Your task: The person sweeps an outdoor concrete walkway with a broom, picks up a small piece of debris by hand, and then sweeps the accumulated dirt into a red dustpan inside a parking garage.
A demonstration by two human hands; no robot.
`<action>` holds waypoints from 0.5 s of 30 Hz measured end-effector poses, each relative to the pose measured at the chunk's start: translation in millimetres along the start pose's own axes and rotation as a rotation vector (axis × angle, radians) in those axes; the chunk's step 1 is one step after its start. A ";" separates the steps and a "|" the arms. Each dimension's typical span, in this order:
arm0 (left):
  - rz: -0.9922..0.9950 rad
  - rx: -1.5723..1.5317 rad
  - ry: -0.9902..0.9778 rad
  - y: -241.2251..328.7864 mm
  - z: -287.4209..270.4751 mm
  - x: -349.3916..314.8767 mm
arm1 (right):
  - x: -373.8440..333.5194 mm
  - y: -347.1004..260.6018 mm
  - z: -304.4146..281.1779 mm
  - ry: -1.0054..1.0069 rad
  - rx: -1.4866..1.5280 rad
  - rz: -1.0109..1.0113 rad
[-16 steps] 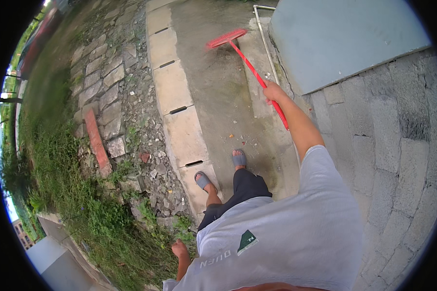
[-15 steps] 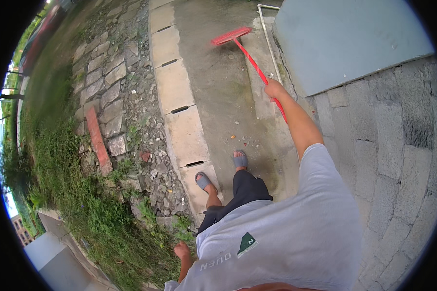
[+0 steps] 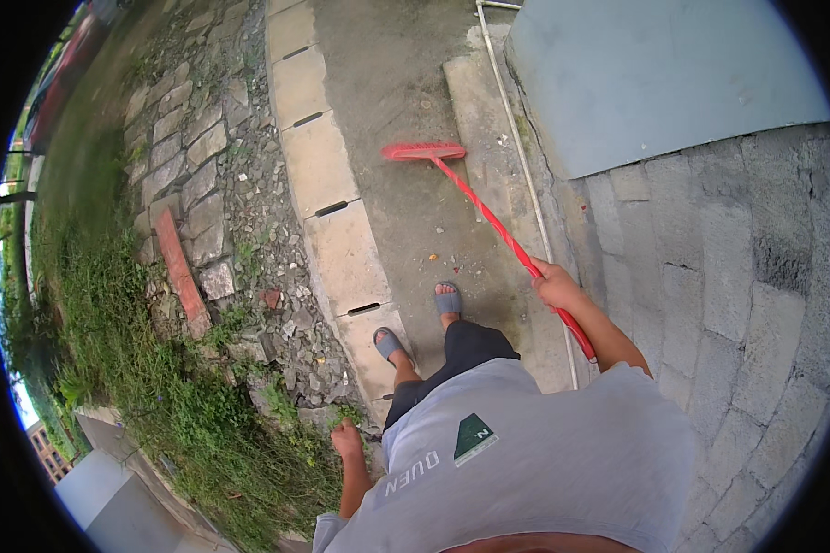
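Note:
My right hand [image 3: 557,285] is closed around the red handle of a push broom [image 3: 503,230], to the right of my feet. Its wide red brush head [image 3: 424,151] is over the wet-looking grey concrete ahead, and the handle slants from there back to my right forearm. My left hand [image 3: 347,439] hangs low at my left side, its fingers curled, with nothing visible in it. Small bits of debris [image 3: 433,257] lie on the concrete between the brush head and my right foot.
A white pipe [image 3: 516,129] runs along the right, beside a grey block wall [image 3: 729,267] and a large grey panel [image 3: 664,83]. On the left are slotted drain slabs [image 3: 327,166], then gravel, paving stones, a reddish plank [image 3: 181,272] and weeds [image 3: 184,396].
My right hand has drawn back toward my body, pulling the broom. Its brush head has come nearer to my feet. My left hand has risen slightly and stays closed.

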State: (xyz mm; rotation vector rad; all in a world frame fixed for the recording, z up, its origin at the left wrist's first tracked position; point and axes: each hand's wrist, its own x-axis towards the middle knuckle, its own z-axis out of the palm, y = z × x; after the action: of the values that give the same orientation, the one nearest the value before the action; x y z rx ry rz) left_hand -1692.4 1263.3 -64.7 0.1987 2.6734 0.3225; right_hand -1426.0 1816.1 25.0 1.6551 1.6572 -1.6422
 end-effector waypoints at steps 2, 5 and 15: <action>-0.080 -0.095 0.016 10.4 7.6 13.3 | -19.9 -24.0 -14.0 0.050 -0.097 -0.019; -0.183 -0.167 -0.120 57.2 -10.9 22.0 | 35.6 -31.9 -30.0 0.191 -0.226 -0.097; -0.267 -0.246 -0.225 53.4 -16.8 39.2 | 121.0 4.1 9.1 0.246 -0.077 0.114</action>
State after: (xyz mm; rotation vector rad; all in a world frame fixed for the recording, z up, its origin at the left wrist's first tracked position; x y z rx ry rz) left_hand -1730.1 1318.9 -52.2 -0.1854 2.3748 0.5061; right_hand -1463.9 1867.7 -78.1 1.9380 1.6764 -1.3498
